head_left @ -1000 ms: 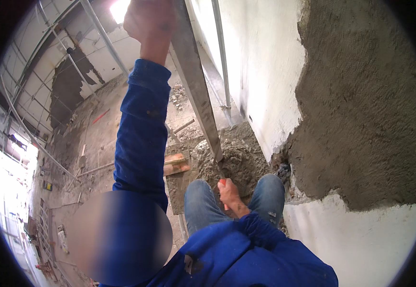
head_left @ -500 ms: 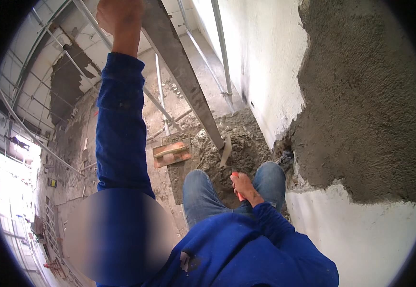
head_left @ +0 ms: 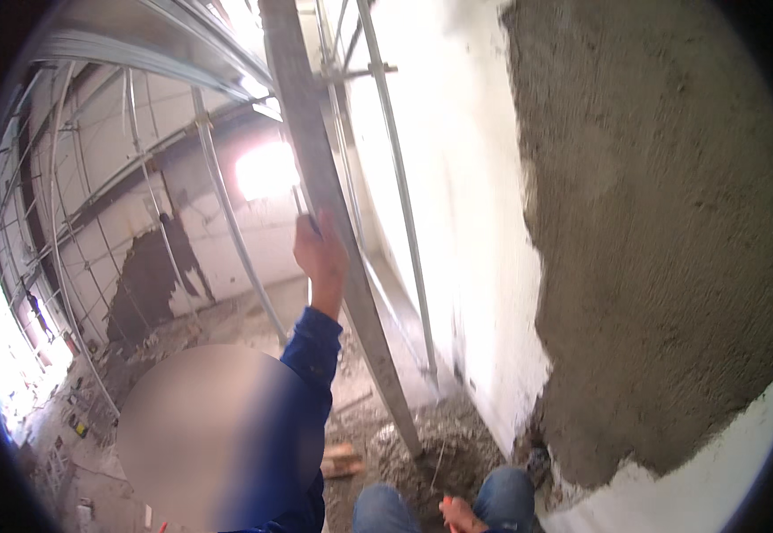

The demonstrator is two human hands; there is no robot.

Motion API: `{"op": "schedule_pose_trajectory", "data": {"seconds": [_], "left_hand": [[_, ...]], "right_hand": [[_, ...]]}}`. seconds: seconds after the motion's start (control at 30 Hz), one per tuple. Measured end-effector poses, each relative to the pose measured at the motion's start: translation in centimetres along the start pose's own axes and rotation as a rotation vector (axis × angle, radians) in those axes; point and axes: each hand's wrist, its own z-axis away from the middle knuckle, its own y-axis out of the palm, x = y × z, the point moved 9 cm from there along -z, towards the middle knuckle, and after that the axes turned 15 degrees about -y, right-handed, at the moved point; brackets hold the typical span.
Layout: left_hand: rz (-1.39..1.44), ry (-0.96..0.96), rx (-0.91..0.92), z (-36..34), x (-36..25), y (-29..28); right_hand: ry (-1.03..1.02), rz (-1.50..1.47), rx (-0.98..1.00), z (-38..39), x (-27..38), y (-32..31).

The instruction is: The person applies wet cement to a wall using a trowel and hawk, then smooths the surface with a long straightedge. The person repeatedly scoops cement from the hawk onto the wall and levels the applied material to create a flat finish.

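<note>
My left hand (head_left: 320, 258), raised ahead of me, is closed around the edge of a long grey plasterer's straightedge (head_left: 379, 355). The bar stands tilted, its top running out past the upper rim. Its lower end meets a heap of wet mortar (head_left: 466, 435) on the ground. Low between my knees, my right hand (head_left: 463, 515) is closed on the orange-red handle of a trowel (head_left: 438, 464). The trowel's thin blade points up toward the mortar, close to the bar's foot. Beside the heap, partly behind my left sleeve, lies a plastering float (head_left: 340, 462).
On the right, a white wall (head_left: 444, 222) carries a large patch of rough grey mortar (head_left: 653, 222). Metal scaffold poles (head_left: 400, 178) stand close beyond the bar. Farther left are more poles, a bright window (head_left: 266, 171) and a debris-strewn floor. A blurred disc covers part of my left arm.
The view has tipped upward, showing more of the far room. My left hand now appears lower along the straightedge in the picture. Both hands keep their hold.
</note>
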Motion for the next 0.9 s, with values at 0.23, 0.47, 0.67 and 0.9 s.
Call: {"op": "schedule_pose_trajectory", "data": {"seconds": [0.23,0.47,0.67,0.9], "left_hand": [[-0.069,-0.176,0.079,0.7,1.8,1.4],[-0.019,-0.031,-0.031,6.6,6.5,0.2],[-0.171,-0.148,0.129,8.5,9.8,1.6],[0.11,-0.023,0.217,4.3,3.2,1.4]], "right_hand": [[-0.07,0.065,-0.068,2.3,4.6,-3.0],[-0.117,0.115,-0.128,2.6,3.4,-3.7],[-0.36,0.44,-0.236,0.7,-2.3,-0.9],[0.002,-0.329,-0.243,6.3,3.2,-3.1]]}}
